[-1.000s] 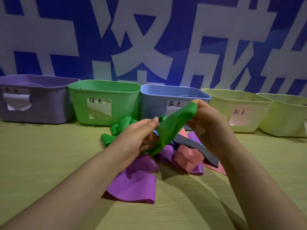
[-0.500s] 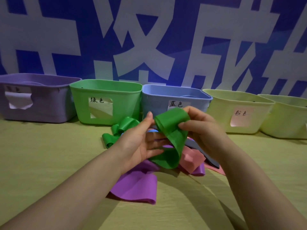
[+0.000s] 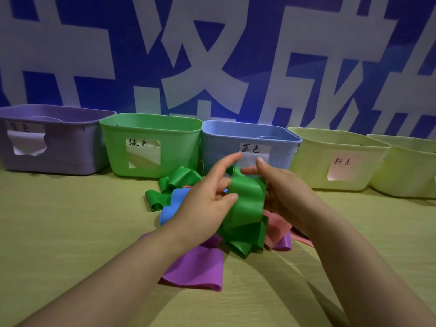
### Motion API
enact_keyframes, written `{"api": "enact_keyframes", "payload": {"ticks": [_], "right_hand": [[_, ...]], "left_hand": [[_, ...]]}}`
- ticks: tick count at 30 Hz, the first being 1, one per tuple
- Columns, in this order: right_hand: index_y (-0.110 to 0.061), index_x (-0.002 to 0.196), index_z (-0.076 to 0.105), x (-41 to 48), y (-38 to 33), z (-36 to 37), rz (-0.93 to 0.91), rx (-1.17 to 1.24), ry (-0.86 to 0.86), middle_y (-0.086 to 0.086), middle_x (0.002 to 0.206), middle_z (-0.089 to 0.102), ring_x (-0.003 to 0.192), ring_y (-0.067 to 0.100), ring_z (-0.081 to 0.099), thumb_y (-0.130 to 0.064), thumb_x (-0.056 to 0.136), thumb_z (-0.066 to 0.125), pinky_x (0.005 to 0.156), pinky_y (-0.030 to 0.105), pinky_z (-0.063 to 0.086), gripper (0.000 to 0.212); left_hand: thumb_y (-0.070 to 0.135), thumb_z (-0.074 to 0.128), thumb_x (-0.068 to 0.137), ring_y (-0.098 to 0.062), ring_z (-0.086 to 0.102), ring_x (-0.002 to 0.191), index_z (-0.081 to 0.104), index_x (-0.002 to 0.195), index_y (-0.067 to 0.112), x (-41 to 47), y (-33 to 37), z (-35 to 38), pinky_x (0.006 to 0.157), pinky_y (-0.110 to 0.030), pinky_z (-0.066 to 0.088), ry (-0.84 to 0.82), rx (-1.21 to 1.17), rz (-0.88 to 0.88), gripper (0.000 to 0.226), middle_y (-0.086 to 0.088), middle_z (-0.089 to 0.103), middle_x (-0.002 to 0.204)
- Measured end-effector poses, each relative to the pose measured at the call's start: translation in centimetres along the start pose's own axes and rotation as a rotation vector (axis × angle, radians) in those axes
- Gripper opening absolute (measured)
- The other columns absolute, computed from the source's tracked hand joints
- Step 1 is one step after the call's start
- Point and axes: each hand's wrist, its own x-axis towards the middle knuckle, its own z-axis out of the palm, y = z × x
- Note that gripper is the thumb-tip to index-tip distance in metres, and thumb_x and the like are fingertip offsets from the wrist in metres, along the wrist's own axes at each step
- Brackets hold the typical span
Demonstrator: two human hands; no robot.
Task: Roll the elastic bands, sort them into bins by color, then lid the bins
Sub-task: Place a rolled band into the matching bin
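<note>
A wide green elastic band (image 3: 246,208) hangs in loose folds between my hands above a pile of bands. My left hand (image 3: 207,199) pinches its left edge with thumb and fingers. My right hand (image 3: 280,190) holds its right side, fingers behind the band. Under them lie a purple band (image 3: 195,267), a blue band (image 3: 171,206), pink bands (image 3: 276,226) and a second green band (image 3: 175,179), partly rolled. Five open bins stand in a row behind: purple (image 3: 54,159), green (image 3: 179,140), blue (image 3: 280,147), and two pale yellow (image 3: 313,161), (image 3: 405,171).
The bins stand against a blue wall with large white characters. Paper labels sit on the bin fronts. A yellow-green tabletop (image 3: 70,232) stretches on both sides of the pile and towards me.
The green band was stretched out between my hands, then folded over; now it is gathered into loose folds and my hands have come closer together in front of the blue bin.
</note>
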Motion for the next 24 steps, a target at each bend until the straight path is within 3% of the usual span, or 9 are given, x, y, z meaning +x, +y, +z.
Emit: {"api": "enact_keyframes", "payload": {"ticks": [3,7,9,11,14,16,21,24], "right_hand": [[-0.013,0.1,0.066,-0.2,-0.1,0.1,-0.061,0.095,-0.031,0.007,0.087,0.068,0.074,0.016,0.066,-0.018,0.089,0.055,0.067,0.025,0.055,0.016],[-0.01,0.096,0.066,-0.3,-0.3,0.1,-0.143,0.105,-0.018,0.004,0.08,0.065,0.073,0.014,0.064,-0.001,0.085,0.057,0.068,0.025,0.055,0.016],[-0.013,0.094,0.066,-0.1,-0.2,-0.1,-0.194,0.057,0.022,0.001,0.076,0.063,0.075,0.014,0.062,0.0,0.083,0.06,0.074,0.027,0.053,0.018],[-0.016,0.091,0.067,0.0,-0.1,0.0,-0.237,0.002,0.049,-0.003,0.073,0.063,0.075,0.013,0.062,-0.001,0.081,0.063,0.076,0.027,0.053,0.019],[-0.019,0.086,0.067,0.0,0.0,0.5,-0.303,-0.066,0.052,-0.004,0.071,0.063,0.072,0.008,0.061,0.002,0.078,0.066,0.073,0.022,0.053,0.022],[-0.017,0.085,0.066,-0.2,-0.1,0.8,-0.34,-0.095,0.036,-0.004,0.072,0.062,0.071,0.005,0.061,0.005,0.077,0.065,0.073,0.018,0.052,0.023],[-0.021,0.081,0.066,-0.3,-0.2,1.2,-0.366,-0.252,0.089,-0.006,0.078,0.066,0.075,0.003,0.063,-0.002,0.075,0.072,0.076,0.019,0.054,0.02],[-0.024,0.078,0.067,-0.2,0.0,1.2,-0.324,-0.327,0.137,-0.002,0.082,0.069,0.079,0.012,0.065,-0.01,0.074,0.074,0.083,0.032,0.055,0.016]], "left_hand": [[-0.011,0.045,0.088,-0.033,0.06,0.084,0.04,0.116,0.043,-0.1,0.0,0.1,0.084,-0.047,0.05,-0.018,-0.021,-0.07,0.061,-0.015,0.065,0.088],[0.006,0.047,0.075,-0.048,0.056,0.086,0.044,0.111,0.047,0.2,-0.4,0.1,0.086,-0.058,0.044,0.045,0.027,-0.113,0.054,-0.028,0.06,0.098],[-0.003,0.051,0.083,-0.038,0.056,0.082,0.046,0.109,0.04,0.3,-0.7,0.0,0.082,-0.052,0.046,0.053,0.011,-0.107,0.05,-0.029,0.06,0.099],[-0.001,0.058,0.085,-0.026,0.053,0.082,0.047,0.109,0.035,0.4,-0.9,-0.1,0.081,-0.043,0.045,0.052,-0.01,-0.084,0.044,-0.028,0.059,0.095],[0.005,0.065,0.083,-0.009,0.053,0.07,0.053,0.103,0.029,0.3,-1.0,-0.1,0.071,-0.024,0.044,0.081,-0.015,-0.047,0.034,0.007,0.059,0.066],[0.003,0.064,0.082,-0.001,0.05,0.058,0.055,0.095,0.027,0.4,-1.1,-0.1,0.063,-0.015,0.042,0.146,0.017,-0.022,0.029,0.015,0.056,0.055],[0.003,0.063,0.083,-0.017,0.062,0.069,0.058,0.086,0.032,0.3,-1.2,-0.4,0.073,-0.033,0.051,0.265,0.13,0.031,0.03,0.007,0.06,0.066],[0.0,0.062,0.083,-0.007,0.063,0.077,0.056,0.083,0.036,0.2,-0.9,-0.4,0.076,-0.025,0.053,0.291,0.196,0.057,0.036,0.01,0.062,0.077]]}}
